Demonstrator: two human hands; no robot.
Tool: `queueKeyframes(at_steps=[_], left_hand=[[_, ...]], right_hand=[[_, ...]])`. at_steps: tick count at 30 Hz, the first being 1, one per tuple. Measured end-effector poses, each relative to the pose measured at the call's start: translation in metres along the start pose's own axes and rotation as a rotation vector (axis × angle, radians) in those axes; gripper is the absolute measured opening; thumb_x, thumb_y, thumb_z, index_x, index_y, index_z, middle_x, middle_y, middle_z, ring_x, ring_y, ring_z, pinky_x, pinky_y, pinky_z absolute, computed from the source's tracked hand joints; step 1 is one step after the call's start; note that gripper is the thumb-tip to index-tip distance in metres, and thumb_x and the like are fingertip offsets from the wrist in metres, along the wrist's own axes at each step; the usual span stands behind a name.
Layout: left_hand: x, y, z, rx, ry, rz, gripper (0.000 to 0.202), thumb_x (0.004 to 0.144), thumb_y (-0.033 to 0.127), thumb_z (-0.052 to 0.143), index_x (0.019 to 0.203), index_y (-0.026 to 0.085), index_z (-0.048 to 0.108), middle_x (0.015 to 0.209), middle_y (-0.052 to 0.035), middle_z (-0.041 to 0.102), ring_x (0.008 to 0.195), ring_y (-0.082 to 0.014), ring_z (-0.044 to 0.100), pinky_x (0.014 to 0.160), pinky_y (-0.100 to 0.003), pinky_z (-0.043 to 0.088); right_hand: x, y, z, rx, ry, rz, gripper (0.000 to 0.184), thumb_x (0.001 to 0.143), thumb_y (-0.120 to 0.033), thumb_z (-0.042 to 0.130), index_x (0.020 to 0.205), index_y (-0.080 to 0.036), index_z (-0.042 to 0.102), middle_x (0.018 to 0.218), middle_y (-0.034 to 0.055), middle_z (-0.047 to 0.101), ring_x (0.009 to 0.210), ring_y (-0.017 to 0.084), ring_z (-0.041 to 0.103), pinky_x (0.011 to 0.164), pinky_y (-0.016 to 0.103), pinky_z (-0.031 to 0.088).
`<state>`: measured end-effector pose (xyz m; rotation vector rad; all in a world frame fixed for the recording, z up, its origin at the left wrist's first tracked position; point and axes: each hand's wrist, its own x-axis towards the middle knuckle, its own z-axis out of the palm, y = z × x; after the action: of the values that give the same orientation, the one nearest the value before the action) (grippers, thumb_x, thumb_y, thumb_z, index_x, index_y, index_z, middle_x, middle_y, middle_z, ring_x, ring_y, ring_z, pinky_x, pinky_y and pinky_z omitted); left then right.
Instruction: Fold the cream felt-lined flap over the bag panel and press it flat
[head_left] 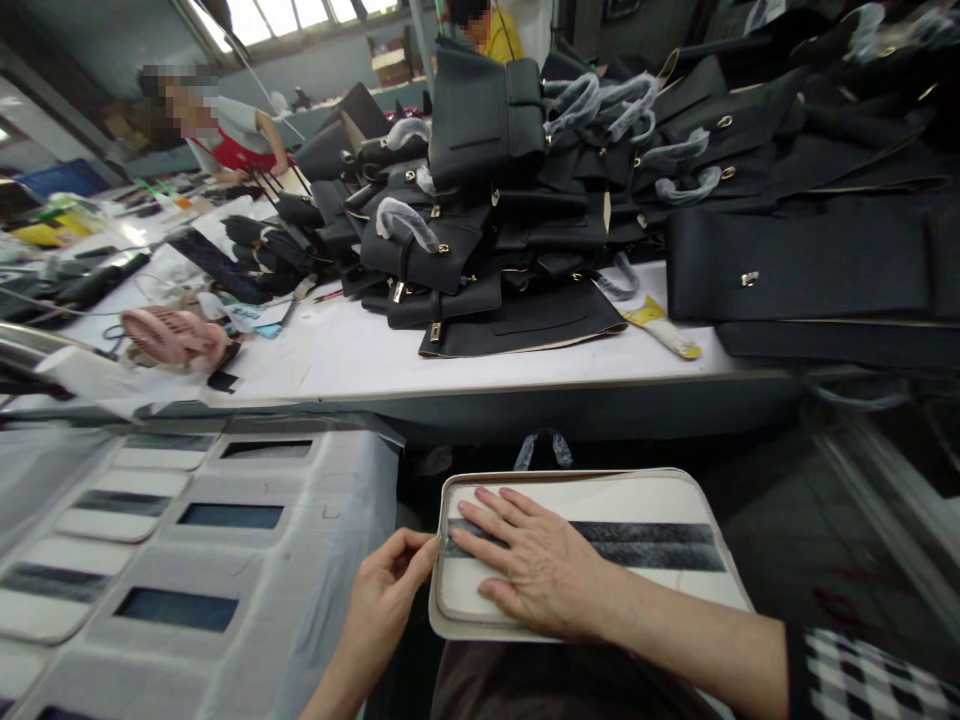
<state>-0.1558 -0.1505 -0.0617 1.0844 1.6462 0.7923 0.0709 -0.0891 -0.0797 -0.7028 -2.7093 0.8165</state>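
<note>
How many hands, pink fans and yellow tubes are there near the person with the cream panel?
Hands: 2, the left hand at the panel's edge and the right hand flat on the cream panel
Pink fan: 1
Yellow tube: 1
Total: 4

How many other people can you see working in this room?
2. One person in a red apron leans over the white table far left; another in a yellow top stands behind the pile of black leather bags. More may be hidden.

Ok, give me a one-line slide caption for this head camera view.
Right hand flat on a cream panel with dark strip, left hand pinching its edge, before a bench piled with black bags.
</note>
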Motion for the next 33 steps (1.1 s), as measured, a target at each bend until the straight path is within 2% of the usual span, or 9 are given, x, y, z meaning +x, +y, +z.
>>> queueKeyframes(at_steps=[5,11,16,25,29,33], left_hand=[[0.0035,-0.0031,-0.0004,0.019,-0.036,0.01,0.036,0.081,0.051,0.069,0.085,0.016,0.063,0.08,-0.0022,0.065,0.074,-0.016,0.057,0.067,-0.023,0.046],[-0.0007,0.0046,0.0004,0.248,-0.03,0.158,0.032,0.089,0.049,0.059,0.087,0.018,0.063,0.077,-0.0014,0.064,0.072,-0.016,0.057,0.066,-0.024,0.044],[0.0055,0.0016,-0.0016,0.091,-0.069,0.101,0.037,0.09,0.052,0.056,0.079,0.017,0.06,0.073,-0.0004,0.059,0.069,-0.015,0.052,0.064,-0.023,0.042],[-0.0004,-0.0035,-0.0013,0.017,-0.054,0.068,0.033,0.086,0.049,0.064,0.082,0.016,0.06,0.076,-0.0007,0.06,0.072,-0.0148,0.053,0.066,-0.023,0.043],[-0.0001,-0.0024,-0.0002,0.041,-0.039,0.068,0.035,0.084,0.05,0.066,0.084,0.017,0.057,0.076,0.0003,0.059,0.071,-0.0141,0.053,0.064,-0.023,0.043],[0.0027,-0.0033,0.0015,0.18,-0.009,0.09,0.037,0.082,0.053,0.068,0.087,0.018,0.055,0.077,-0.0001,0.06,0.07,-0.0156,0.058,0.065,-0.025,0.045]], right_hand=[[-0.0014,0.0004,0.0,0.001,0.014,0.014,0.056,0.1,-0.048,0.038,0.151,-0.026,0.031,0.161,0.0057,0.019,0.149,0.023,0.008,0.123,0.043,0.005],[-0.0025,-0.0002,-0.002,0.008,0.008,0.008,0.056,0.1,-0.048,0.038,0.151,-0.026,0.033,0.161,0.0054,0.021,0.149,0.022,0.008,0.123,0.042,0.005],[-0.0031,-0.001,-0.0039,0.008,0.007,-0.013,0.057,0.099,-0.047,0.041,0.151,-0.024,0.032,0.16,0.0072,0.022,0.149,0.024,0.01,0.123,0.044,0.007],[-0.0069,-0.0048,-0.0013,-0.054,0.034,-0.063,0.056,0.097,-0.041,0.045,0.15,-0.024,0.034,0.16,0.0071,0.024,0.148,0.025,0.014,0.122,0.046,0.014],[-0.006,-0.0052,-0.0011,-0.043,0.018,-0.053,0.056,0.098,-0.042,0.044,0.15,-0.024,0.033,0.16,0.0071,0.024,0.148,0.026,0.014,0.122,0.045,0.013],[-0.0025,-0.0025,-0.0051,0.01,-0.014,-0.034,0.059,0.096,-0.048,0.046,0.149,-0.025,0.036,0.159,0.0072,0.025,0.148,0.027,0.016,0.122,0.044,0.011]])
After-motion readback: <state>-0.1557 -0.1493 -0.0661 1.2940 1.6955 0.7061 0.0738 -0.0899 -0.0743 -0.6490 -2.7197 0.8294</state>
